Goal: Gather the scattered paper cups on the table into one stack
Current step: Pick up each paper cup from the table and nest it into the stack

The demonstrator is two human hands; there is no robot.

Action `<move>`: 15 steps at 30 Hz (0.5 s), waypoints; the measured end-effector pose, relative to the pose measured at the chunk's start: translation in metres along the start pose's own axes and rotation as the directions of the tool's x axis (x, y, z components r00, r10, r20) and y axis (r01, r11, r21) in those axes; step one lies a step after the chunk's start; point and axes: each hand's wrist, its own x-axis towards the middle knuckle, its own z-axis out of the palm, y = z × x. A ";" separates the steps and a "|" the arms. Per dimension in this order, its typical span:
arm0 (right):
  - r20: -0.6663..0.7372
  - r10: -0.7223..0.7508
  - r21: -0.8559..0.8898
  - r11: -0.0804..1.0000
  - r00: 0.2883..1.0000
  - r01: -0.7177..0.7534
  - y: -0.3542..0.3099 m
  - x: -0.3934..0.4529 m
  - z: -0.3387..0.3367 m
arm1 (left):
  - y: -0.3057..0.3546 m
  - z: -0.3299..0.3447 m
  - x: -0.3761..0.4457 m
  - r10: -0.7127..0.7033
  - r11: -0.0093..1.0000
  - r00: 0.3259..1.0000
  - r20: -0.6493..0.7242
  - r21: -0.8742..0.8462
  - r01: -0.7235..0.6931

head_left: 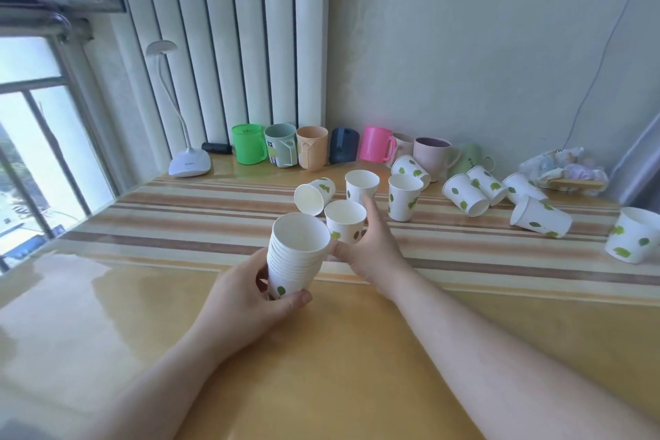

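Observation:
My left hand (246, 300) grips a stack of several nested white paper cups with green leaf prints (298, 254), held just above the table. My right hand (371, 246) wraps around an upright single cup (344, 220) right behind the stack, thumb near the stack's rim. Beyond it, one cup lies on its side (314, 195) and two stand upright (361, 186) (403, 200). More cups lie tipped over at the right (464, 195) (541, 217), and a wider one (634, 239) stands at the far right edge.
A row of coloured plastic mugs (310, 146) lines the back wall. A white desk lamp (187, 161) stands at the back left beside the radiator. A crumpled bag (564, 168) lies at the back right. The table (107, 314) has a glossy yellow cover.

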 end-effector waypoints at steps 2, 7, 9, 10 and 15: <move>-0.047 0.038 0.005 0.999 0.998 -0.038 0.004 0.005 0.012 | -0.003 -0.001 -0.003 -0.007 0.998 0.998 -0.060 -0.061 0.004; -0.176 0.095 -0.060 0.992 0.980 -0.108 0.012 0.005 0.024 | -0.006 0.000 0.000 -0.047 0.990 0.993 -0.104 -0.140 0.032; -0.190 0.079 0.029 0.997 0.979 -0.075 0.009 0.004 0.019 | -0.003 0.000 0.001 -0.022 0.995 0.996 -0.084 -0.098 0.014; -0.202 0.072 0.089 0.995 0.977 -0.055 0.004 0.002 0.014 | -0.003 0.000 0.001 -0.015 0.997 0.997 -0.077 -0.082 0.008; -0.204 -0.070 0.327 0.935 0.976 0.135 -0.039 -0.010 -0.017 | -0.003 0.000 0.002 -0.029 0.998 0.997 -0.069 -0.054 0.025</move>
